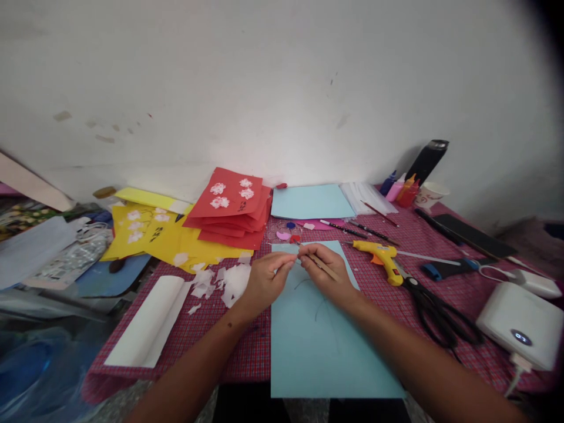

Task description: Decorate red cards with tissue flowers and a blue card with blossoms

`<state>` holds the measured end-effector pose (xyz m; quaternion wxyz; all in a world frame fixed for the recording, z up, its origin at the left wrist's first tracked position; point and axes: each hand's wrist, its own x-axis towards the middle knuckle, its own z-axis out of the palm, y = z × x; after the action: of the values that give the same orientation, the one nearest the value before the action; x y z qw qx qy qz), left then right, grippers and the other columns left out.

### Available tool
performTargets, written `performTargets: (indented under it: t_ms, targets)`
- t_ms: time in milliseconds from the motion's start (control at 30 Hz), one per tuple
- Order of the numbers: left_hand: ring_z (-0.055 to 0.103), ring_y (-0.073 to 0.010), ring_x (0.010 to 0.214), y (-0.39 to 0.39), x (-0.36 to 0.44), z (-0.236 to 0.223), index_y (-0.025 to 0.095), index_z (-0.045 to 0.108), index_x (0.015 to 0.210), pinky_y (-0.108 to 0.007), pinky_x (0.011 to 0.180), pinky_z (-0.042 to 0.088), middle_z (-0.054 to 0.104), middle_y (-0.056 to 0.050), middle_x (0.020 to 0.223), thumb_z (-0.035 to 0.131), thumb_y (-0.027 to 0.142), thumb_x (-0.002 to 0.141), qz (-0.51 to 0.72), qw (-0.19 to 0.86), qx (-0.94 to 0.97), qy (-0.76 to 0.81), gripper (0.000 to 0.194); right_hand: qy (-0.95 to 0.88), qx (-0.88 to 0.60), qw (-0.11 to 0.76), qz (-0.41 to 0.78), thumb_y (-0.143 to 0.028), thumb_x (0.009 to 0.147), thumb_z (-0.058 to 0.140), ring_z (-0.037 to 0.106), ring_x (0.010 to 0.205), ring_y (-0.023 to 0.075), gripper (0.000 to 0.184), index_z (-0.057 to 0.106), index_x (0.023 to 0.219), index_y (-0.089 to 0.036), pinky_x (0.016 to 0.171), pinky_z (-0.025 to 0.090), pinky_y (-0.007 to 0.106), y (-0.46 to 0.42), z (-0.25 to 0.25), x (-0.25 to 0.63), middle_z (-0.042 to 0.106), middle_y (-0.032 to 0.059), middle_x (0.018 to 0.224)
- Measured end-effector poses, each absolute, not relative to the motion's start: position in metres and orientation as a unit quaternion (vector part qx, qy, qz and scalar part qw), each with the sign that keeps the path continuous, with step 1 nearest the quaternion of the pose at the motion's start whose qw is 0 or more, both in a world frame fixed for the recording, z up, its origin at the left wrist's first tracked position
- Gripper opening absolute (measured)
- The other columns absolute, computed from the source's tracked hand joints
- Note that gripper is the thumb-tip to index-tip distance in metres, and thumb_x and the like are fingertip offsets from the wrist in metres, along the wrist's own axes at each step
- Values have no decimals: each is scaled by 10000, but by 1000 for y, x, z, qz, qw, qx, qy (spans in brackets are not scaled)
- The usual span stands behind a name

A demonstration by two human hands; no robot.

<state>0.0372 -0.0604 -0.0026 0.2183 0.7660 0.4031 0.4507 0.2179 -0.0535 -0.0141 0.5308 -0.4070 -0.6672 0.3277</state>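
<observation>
My right hand (324, 267) is closed round a paintbrush (325, 267) with a light wooden handle, its tip pointing away from me. Thumb and fingers of my left hand (272, 275) are pinched together close to the brush's front end; whatever sits between them is too small to make out. Both hands hover over the upper part of a light blue sheet (308, 352), which bears a few thin dark lines. Just beyond the fingertips lies a small clear palette (274, 228) with pink, red and blue paint in it.
Torn white paper pieces (235, 285) and a folded white paper (147, 320) lie left. Red cards (233, 205) and yellow cards (154, 235) with painted blossoms are behind. On the right are a yellow glue gun (379, 255), black scissors (440, 317) and a white power bank (522, 326).
</observation>
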Motion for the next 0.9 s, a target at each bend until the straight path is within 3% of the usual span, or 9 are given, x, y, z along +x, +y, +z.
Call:
performTargets:
  t_ms: [167,333,533,900]
  targets:
    - [685,-163,851,-60,38,-1,214,736,860,-303,811,533,749,-33,885,642,147,846,502,188,751,386,116,-672,-405,536,310,-259,868,619,663,845,191,111,671,961,-228,770,533,309,-53,-16,218,698,35,925]
    - [629,-153,765,-59,38,1,192,647,716,-288,739,493,670,-14,767,704,153,779,521,194,714,426,93,-670,-411,531,315,-271,872,621,664,836,196,105,671,957,-234,753,533,311,-53,-16,218,699,37,913]
    - [568,-131,717,-60,38,3,187,584,709,-263,699,446,606,14,731,708,186,775,506,207,697,464,140,-670,-413,531,315,-270,877,619,655,823,189,95,667,947,-227,749,526,308,-54,-14,217,690,34,897]
    - [569,-120,732,-59,38,2,188,621,740,-252,710,438,611,18,751,664,232,839,475,238,722,444,117,-672,-412,530,314,-259,874,616,657,818,186,105,668,960,-229,718,524,305,-54,-15,217,693,37,909]
